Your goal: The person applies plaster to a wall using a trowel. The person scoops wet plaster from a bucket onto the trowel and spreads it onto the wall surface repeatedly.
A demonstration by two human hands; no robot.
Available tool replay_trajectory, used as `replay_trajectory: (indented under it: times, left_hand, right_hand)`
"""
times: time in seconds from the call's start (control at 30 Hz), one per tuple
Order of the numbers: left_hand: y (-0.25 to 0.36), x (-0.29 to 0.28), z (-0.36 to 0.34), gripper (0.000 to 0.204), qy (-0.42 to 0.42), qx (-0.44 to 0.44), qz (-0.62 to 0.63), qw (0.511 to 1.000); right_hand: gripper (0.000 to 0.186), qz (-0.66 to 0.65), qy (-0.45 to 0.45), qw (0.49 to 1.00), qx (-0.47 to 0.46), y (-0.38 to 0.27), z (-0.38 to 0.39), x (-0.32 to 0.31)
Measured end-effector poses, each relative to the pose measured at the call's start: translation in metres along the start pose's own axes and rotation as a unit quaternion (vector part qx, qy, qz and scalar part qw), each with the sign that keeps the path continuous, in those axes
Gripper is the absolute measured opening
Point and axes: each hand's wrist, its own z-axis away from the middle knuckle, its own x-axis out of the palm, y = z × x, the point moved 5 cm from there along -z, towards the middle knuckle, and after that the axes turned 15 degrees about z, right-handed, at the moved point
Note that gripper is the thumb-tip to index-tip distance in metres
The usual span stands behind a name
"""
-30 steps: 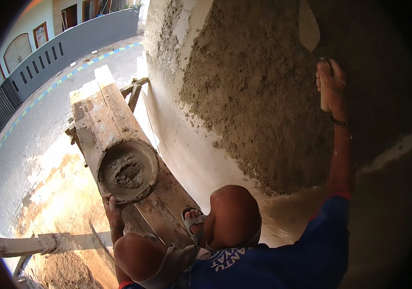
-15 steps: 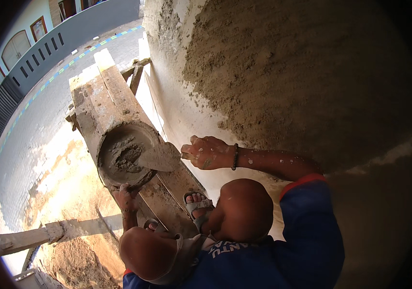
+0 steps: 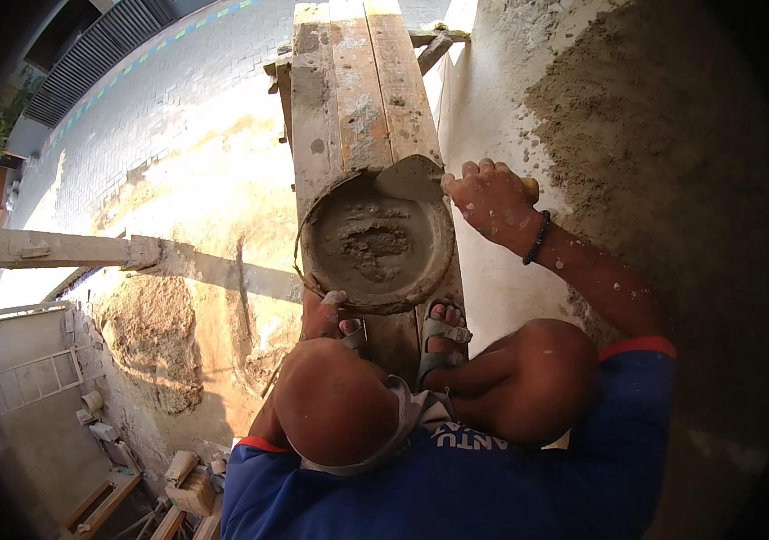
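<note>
A round, mortar-crusted bucket [image 3: 445, 256] stands on the planks in front of me, with wet grey mortar [image 3: 375, 238] inside, heaped and ridged in the middle. At its near left rim my left hand [image 3: 321, 315] is closed, the thumb over the edge; my knee hides part of that arm. To the right of the bucket my right hand [image 3: 497, 205] grips a trowel, whose wooden handle end pokes out beside the wrist. The trowel's blade [image 3: 413, 179], smeared grey, lies over the bucket's far right rim.
I squat on a narrow plank scaffold [image 3: 339, 108], sandalled feet close to the bucket. A wall [image 3: 636, 117] with rough, dark fresh plaster rises on the right. Below left are a sand heap [image 3: 150, 337], a wooden beam [image 3: 60, 249], a ladder [image 3: 29, 382] and a jerrycan [image 3: 191, 493].
My view has swung left, so the bucket and planks appear farther right. The trowel blade has moved from over the mortar to the far right rim. My left hand stays at the rim.
</note>
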Motion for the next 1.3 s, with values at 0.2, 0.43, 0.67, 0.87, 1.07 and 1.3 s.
replay_trajectory:
  times: [0.2,0.43,0.67,0.87,1.07,1.3]
  left_hand:
    - [0.005,-0.003,-0.012,0.052,-0.045,0.039,-0.074,0.995]
    - [0.007,-0.031,-0.031,0.041,-0.074,0.086,-0.145,0.983]
    - [0.001,-0.046,-0.043,0.04,-0.026,0.044,-0.112,0.992]
    - [-0.001,-0.052,-0.048,0.038,-0.012,0.015,-0.104,0.994]
    - [0.007,-0.055,-0.047,0.047,-0.004,-0.013,-0.162,0.987]
    - [0.01,-0.052,-0.054,0.048,-0.004,-0.007,-0.15,0.989]
  right_hand:
    - [0.016,-0.217,-0.089,0.969,-0.072,-0.066,0.007,0.06]
    - [0.032,-0.327,0.064,0.939,-0.081,-0.092,0.048,0.089]
    - [0.024,-0.698,0.119,0.705,0.021,-0.094,0.087,0.126]
    - [0.034,-0.353,0.07,0.932,-0.032,-0.083,0.089,0.109]
    - [0.044,-0.467,-0.029,0.876,0.12,0.015,0.125,0.008]
    - [0.045,-0.419,-0.045,0.884,0.2,0.12,0.206,-0.129]
